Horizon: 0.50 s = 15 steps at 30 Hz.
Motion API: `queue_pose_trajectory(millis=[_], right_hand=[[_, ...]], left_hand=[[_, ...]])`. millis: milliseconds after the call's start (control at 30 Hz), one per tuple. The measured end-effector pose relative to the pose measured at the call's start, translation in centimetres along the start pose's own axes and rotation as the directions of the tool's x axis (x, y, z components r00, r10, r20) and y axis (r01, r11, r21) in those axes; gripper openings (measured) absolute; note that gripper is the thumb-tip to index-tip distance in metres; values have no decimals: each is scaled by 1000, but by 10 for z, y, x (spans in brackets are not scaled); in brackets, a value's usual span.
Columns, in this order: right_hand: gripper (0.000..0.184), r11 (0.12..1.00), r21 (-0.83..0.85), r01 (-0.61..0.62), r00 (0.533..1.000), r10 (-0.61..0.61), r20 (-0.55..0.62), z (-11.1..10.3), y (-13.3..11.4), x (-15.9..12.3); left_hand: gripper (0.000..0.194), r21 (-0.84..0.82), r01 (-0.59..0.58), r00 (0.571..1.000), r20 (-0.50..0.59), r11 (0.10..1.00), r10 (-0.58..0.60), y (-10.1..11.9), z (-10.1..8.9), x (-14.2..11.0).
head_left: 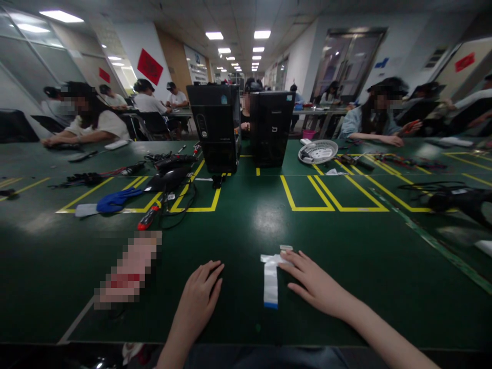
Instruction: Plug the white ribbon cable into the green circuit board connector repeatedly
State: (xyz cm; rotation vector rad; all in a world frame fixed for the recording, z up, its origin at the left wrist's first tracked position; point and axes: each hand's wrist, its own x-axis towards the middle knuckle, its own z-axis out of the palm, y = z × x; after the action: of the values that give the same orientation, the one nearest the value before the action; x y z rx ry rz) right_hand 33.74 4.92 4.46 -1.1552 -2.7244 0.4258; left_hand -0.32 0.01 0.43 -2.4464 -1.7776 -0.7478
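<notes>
White ribbon cable (271, 284) laid flat on desk (246, 230), near front edge, around the middle; far end bent over. Blue-tipped end loose, joined to nothing visible. Hands apart: left hand (200, 292) palm down, fingers extended, gripping nothing visible; right hand (315, 284) fingers spread, fingertips at cable's bent end, exact contact unclear. Computer towers (221, 128) (271, 128) upright, farther back.

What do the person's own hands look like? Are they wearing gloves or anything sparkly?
The left hand and right hand are both bare, with slender fingers. No gloves, rings, watch or bracelets show, and neither do any sleeves, cables or markings.
</notes>
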Motion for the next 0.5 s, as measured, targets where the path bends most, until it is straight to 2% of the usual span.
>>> queue_pose_trajectory(millis=[133, 267, 400, 500], right_hand=[[54, 992, 61, 115, 986, -121, 111, 3, -37, 27], [59, 983, 86, 165, 972, -176, 152, 6, -50, 43], [60, 977, 94, 193, 968, -205, 141, 4, -46, 43], [58, 993, 35, 113, 993, -115, 38, -4, -23, 32]], left_hand=[[34, 4, 5, 1000, 13, 1000, -5, -1, 1, -1], [34, -1, 8, 1000, 20, 1000, -8, -2, 2, -1], [34, -5, 6, 999, 35, 1000, -6, -3, 3, -1], [34, 2, 14, 999, 42, 1000, -14, -4, 3, -2]])
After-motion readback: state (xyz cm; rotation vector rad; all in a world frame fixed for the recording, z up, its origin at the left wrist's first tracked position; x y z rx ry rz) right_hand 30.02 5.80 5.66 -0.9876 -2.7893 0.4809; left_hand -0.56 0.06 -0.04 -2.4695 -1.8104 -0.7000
